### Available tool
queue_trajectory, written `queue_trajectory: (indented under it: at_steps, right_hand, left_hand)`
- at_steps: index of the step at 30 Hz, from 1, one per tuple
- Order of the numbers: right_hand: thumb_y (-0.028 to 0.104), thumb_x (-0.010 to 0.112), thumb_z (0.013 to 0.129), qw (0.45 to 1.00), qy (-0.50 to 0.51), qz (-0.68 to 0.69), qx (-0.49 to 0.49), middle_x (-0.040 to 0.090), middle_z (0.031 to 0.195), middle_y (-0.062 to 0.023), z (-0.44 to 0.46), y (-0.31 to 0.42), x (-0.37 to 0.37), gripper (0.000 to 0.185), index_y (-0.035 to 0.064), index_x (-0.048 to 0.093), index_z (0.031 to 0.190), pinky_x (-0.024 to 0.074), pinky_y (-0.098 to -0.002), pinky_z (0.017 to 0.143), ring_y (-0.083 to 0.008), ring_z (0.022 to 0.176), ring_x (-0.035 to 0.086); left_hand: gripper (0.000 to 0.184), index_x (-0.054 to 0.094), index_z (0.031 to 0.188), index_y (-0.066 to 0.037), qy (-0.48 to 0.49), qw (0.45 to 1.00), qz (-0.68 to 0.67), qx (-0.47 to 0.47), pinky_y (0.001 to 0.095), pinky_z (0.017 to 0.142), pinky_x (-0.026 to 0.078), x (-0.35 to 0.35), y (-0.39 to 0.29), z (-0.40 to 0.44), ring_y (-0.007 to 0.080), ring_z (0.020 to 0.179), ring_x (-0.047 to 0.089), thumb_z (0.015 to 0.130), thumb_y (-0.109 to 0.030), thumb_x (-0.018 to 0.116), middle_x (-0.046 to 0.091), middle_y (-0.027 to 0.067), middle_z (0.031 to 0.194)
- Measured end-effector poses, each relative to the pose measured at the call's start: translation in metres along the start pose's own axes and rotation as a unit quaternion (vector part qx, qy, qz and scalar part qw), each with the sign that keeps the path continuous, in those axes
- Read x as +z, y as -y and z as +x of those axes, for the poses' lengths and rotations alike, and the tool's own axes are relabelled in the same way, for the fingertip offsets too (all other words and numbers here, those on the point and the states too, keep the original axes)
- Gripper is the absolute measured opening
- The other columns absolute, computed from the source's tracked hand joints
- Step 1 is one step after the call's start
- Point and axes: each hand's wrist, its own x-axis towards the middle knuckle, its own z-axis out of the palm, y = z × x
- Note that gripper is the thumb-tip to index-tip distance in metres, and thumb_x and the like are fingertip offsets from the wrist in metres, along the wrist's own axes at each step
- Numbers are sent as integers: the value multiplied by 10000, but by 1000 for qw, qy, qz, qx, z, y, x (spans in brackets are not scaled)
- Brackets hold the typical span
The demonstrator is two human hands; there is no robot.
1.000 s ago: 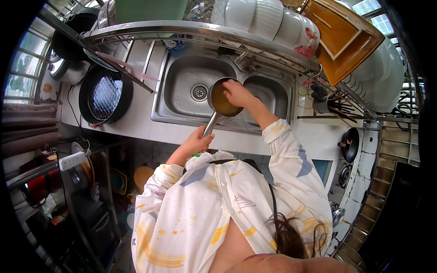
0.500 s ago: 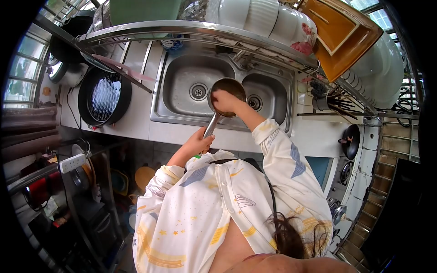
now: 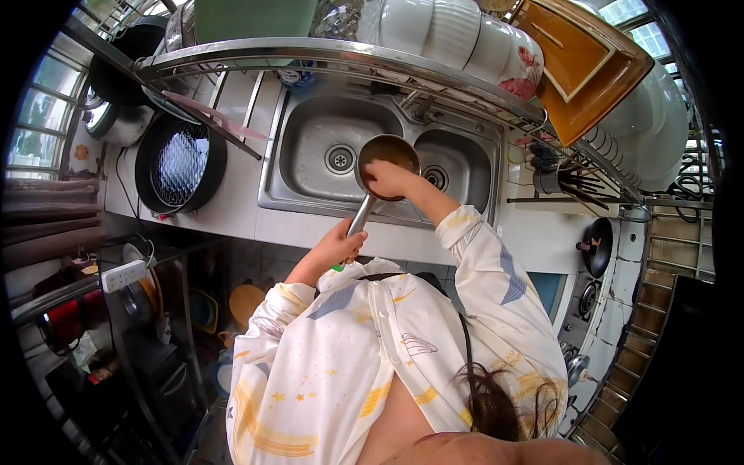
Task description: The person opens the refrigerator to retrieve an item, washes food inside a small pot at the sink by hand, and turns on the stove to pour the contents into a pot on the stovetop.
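Above a silver 2-basin steel sink (image 3: 310, 139), a round metal pan (image 3: 397, 150): likely rigid, lightish, slick if wet; best held by its straight handle (image 3: 361, 215). Left hand (image 3: 336, 244) wraps fingers there; right hand (image 3: 389, 180) dips inside, fingers unclear.

The small round pan (image 3: 399, 149) I hold has a dull metal rim, a brownish inside and a straight silver handle (image 3: 361, 213). Its mouth faces up, partly hidden by my right hand (image 3: 384, 179). It sits over the sink (image 3: 310, 143), between the left and right basins, handle pointing near and slightly left.
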Motion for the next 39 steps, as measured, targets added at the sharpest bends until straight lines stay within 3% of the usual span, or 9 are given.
queue_trajectory:
  at_steps: [8,10,15,21,23,28,31,35,39]
  right_hand:
    - [150,546,752,977,-122,-167,42,555,1079,-163,10,-29,6,268,39,572,994,459,-421,836,-315,998,547]
    - [158,532,765,982,-36,-122,137,591,1009,-174,8,-30,14,267,16,576,986,468,-422,808,-354,907,583]
    - [141,494,781,993,79,-54,73,593,943,-185,3,-8,14,238,21,588,964,466,-426,773,-359,861,584]
    - [152,501,787,980,-193,-44,-33,560,933,-133,-8,15,-10,178,60,627,872,468,-409,748,-296,882,563]
    - [169,525,779,953,-179,-244,-23,562,924,-105,-10,-4,-1,143,82,619,841,470,-377,721,-261,883,560]
    - [147,612,696,924,-352,-117,-97,535,832,-65,-29,21,-20,101,74,612,765,469,-359,672,-243,799,547]
    - [142,593,719,939,-260,-220,-42,535,832,-67,-27,-2,2,71,72,593,735,472,-355,653,-245,776,549]
    - [118,577,728,922,-378,-38,-74,550,889,-74,-39,27,-16,85,57,621,767,475,-365,697,-258,835,548]
    - [70,574,719,928,-330,-122,-122,570,910,-79,-26,-7,12,91,49,624,793,476,-369,677,-266,843,551]
  left_hand:
    - [190,415,882,-34,-6,1000,15,4,247,413,332,1,-4,-5,81,449,384,858,-176,540,416,-7,609]
    - [190,413,873,-36,-7,1000,25,5,249,414,336,1,-4,-5,80,452,388,858,-178,539,417,-6,607]
    - [190,413,860,-38,-16,1000,25,1,250,412,335,0,-1,-3,83,452,394,855,-178,541,419,-6,600]
    - [191,417,858,-35,-15,999,36,8,246,408,330,-3,-2,-1,84,446,393,851,-176,545,426,-3,600]
    - [192,418,859,-33,-8,999,48,10,244,406,327,-1,1,-3,83,445,392,851,-177,545,429,-1,601]
    - [194,411,880,-30,-16,1000,5,-1,242,394,317,-2,-3,-3,78,445,390,855,-173,539,424,-1,595]
    - [188,412,883,-29,-15,1000,-2,-7,240,391,319,-5,0,-1,78,447,393,854,-166,539,423,-2,597]
    - [213,417,868,-23,-44,999,19,5,246,400,333,-8,3,-2,85,443,392,846,-185,554,424,2,594]
    - [196,422,871,-24,-49,999,22,-2,255,401,334,-11,4,-1,85,444,387,849,-171,550,420,2,596]
